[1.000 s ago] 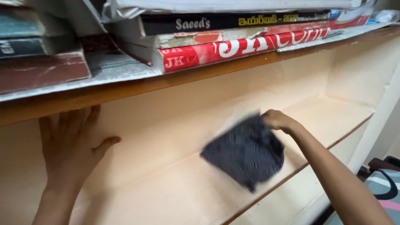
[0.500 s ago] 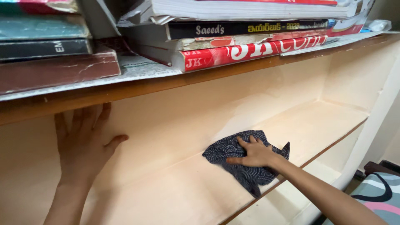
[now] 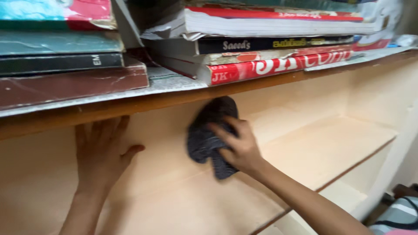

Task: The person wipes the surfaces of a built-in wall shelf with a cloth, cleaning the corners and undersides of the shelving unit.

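My right hand (image 3: 237, 146) presses a dark patterned cloth (image 3: 208, 132) flat against the cream back wall of the lower shelf compartment, just under the wooden shelf edge (image 3: 174, 99). The cloth bunches up around my fingers and is a little blurred. My left hand (image 3: 102, 152) rests flat with spread fingers on the same back wall, further left, holding nothing. The cream shelf board (image 3: 331, 148) lies below both hands.
Stacks of books (image 3: 270, 52) lie flat on the upper shelf, over a sheet of newspaper (image 3: 170, 82). More books (image 3: 65, 65) are piled at the left. A striped fabric item (image 3: 398, 217) shows at the bottom right, beyond the shelf's white upright.
My right hand lifted the cloth off the shelf board and carried it up and left onto the back wall. My left hand stayed on the wall.
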